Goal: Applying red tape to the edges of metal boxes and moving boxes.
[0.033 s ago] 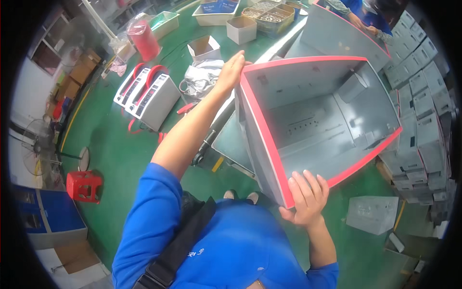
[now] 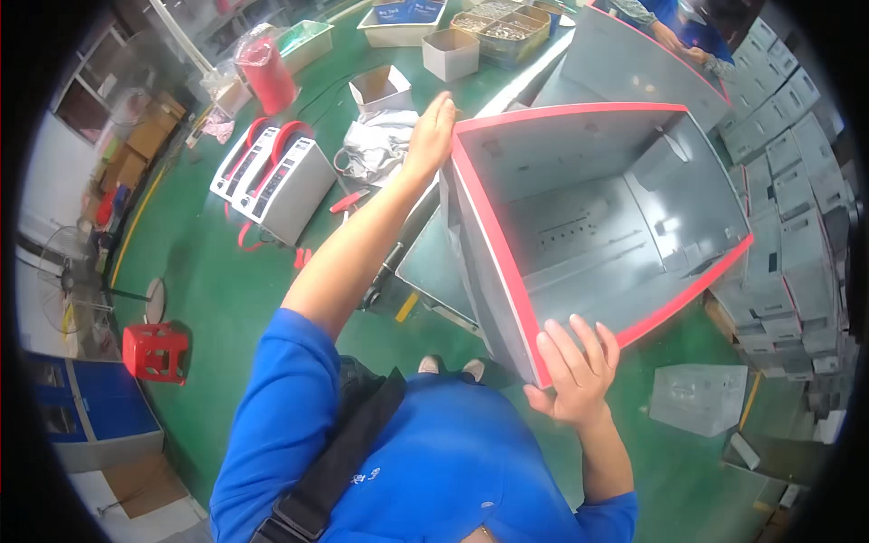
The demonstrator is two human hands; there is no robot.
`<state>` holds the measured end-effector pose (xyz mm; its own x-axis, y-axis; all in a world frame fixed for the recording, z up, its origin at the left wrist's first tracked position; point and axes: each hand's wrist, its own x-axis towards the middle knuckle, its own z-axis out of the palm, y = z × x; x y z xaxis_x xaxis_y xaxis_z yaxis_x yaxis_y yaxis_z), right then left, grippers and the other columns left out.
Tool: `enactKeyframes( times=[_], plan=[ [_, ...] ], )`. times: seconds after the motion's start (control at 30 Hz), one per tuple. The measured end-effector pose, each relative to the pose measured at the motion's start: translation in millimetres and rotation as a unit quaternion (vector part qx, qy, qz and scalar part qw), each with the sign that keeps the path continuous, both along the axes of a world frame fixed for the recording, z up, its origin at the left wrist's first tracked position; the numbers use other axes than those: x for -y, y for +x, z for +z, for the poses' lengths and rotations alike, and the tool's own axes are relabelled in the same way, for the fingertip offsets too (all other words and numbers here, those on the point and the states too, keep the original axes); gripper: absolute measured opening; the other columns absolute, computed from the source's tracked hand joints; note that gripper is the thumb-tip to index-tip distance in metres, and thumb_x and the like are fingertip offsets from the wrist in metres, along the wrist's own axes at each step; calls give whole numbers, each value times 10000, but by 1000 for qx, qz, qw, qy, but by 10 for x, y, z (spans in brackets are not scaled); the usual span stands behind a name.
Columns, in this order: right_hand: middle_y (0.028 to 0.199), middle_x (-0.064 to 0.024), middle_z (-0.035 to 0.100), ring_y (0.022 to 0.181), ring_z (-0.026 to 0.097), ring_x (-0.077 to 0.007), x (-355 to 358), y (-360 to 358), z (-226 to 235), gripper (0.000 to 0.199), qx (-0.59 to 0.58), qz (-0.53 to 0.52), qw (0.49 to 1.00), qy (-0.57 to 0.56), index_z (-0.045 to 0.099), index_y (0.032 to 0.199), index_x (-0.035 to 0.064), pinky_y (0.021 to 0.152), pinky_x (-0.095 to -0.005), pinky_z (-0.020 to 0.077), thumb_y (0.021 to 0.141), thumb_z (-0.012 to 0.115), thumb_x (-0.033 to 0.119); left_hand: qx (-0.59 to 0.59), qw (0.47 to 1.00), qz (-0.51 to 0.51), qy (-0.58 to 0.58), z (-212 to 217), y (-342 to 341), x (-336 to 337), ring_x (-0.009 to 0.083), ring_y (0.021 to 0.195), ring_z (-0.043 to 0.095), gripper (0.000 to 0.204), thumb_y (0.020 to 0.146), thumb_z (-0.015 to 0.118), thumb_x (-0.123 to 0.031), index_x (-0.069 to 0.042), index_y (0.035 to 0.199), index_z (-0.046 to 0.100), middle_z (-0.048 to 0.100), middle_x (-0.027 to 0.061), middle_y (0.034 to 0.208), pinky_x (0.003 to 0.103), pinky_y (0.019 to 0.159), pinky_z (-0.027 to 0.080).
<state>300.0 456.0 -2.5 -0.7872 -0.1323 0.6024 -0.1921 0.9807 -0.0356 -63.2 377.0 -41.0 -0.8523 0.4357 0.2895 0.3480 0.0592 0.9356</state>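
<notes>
A large grey metal box (image 2: pixel 543 167) stands tilted before me with its open face toward me. Red tape (image 2: pixel 496 244) runs along its rim. My left hand (image 2: pixel 433 136) grips the far left corner, fingers straight and close together along the rim. At the near corner my right hand (image 2: pixel 579 371) holds the rim, its fingers laid over the red edge and its thumb on the outside. Below the box is a dark-topped workbench (image 2: pixel 444 262); how the box rests on it is hidden.
Two white tape dispensers (image 2: pixel 290 190) stand left, near a grey cloth (image 2: pixel 378 149) and an open white carton (image 2: pixel 382 89). Another person's hands (image 2: pixel 670 38) are behind a grey panel (image 2: pixel 625 68). Grey boxes (image 2: pixel 801 244) are stacked right; a red stool (image 2: pixel 156 353) stands left.
</notes>
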Motion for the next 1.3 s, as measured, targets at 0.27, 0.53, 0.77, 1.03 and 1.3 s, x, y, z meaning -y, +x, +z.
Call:
enactKeyframes(
  times=[0.27,0.53,0.77,1.03,1.3],
  plan=[
    [1132,-155,536,1071,485,-315,127,85,29,495,-24,-22,998,-62,537,1086,9,915,-484,336,873,401,434,-400,895,-164,-106,449,1933,354,297,1081,487,425,708,582,-91,-20,1123,523,547,136,1113,468,979,307],
    [1026,-208,545,1006,506,-352,-301,69,41,406,-141,-51,972,-181,504,1035,-55,864,-442,410,878,394,303,-349,908,-222,-63,479,2304,518,406,1226,307,669,733,626,-327,10,1260,391,321,237,1323,510,996,232],
    [843,-134,560,807,523,-318,-1991,107,203,209,-45,-166,983,-66,565,830,27,777,-396,423,842,460,207,-235,955,-168,-66,-214,2665,741,478,1252,214,1089,589,756,-433,63,1342,144,156,345,1352,526,972,236],
    [579,-152,454,588,445,-323,-3243,-42,426,325,207,-165,962,-70,463,599,3,548,-398,346,841,507,216,-27,990,-65,-124,-685,2953,564,477,1208,297,1113,550,802,-283,71,1345,107,175,351,1342,452,903,362],
    [566,-199,410,536,402,-320,-3253,55,287,360,221,-204,946,-121,425,605,-33,519,-399,305,858,501,211,-184,963,-10,-194,-287,2810,619,445,1199,350,1069,520,802,-287,68,1329,201,278,326,1316,445,967,339]
  ],
)
